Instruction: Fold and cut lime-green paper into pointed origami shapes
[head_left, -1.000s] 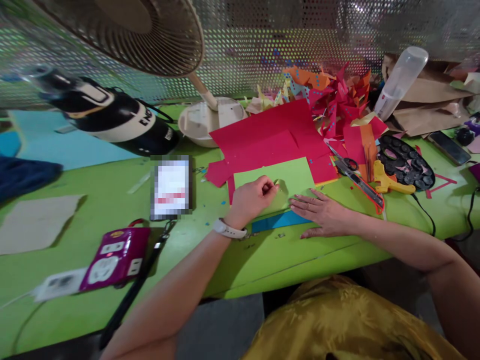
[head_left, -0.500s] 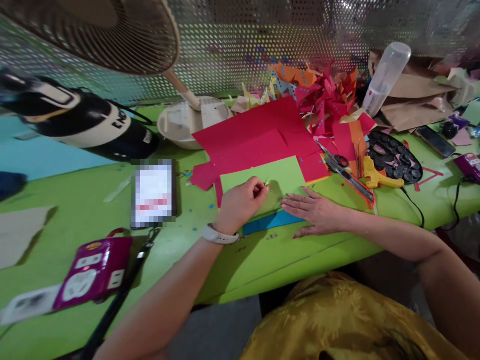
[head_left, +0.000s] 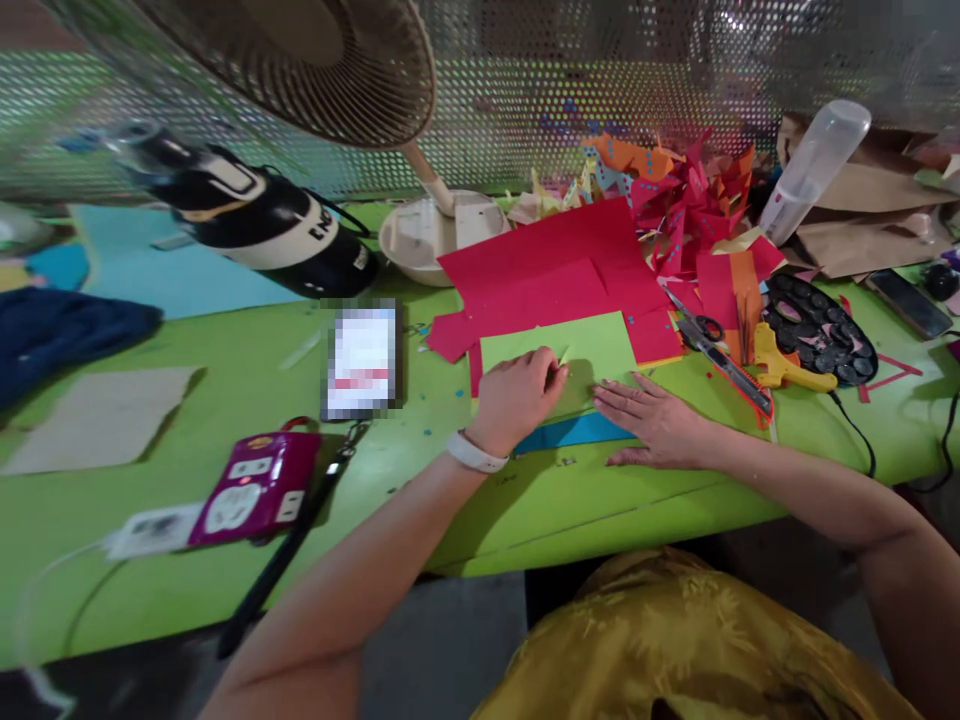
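My left hand (head_left: pixel 519 400), with a white band at the wrist, is closed over a light green paper sheet (head_left: pixel 592 340). A thin, pointed green paper strip (head_left: pixel 564 354) sticks up at its pinched fingertips; the rest is hidden by the fingers. Flat with fingers spread, my right hand (head_left: pixel 660 422) presses on the sheet's lower right corner and the end of a blue paper strip (head_left: pixel 566 433). Larger red paper sheets (head_left: pixel 547 250) lie beneath and behind the green one.
Right of my hands lie scissors (head_left: pixel 694 318), an orange box cutter (head_left: pixel 739 385), a yellow glue gun (head_left: pixel 787 362) and a black palette (head_left: pixel 817 330). To the left are a phone (head_left: pixel 364 360), a purple power bank (head_left: pixel 259 485) and a black bottle (head_left: pixel 270 225). A fan (head_left: pixel 337 70) stands behind.
The view has swung left, so everything sits further right in the picture. Both hands keep nearly the same places on the green sheet; my left hand has turned slightly.
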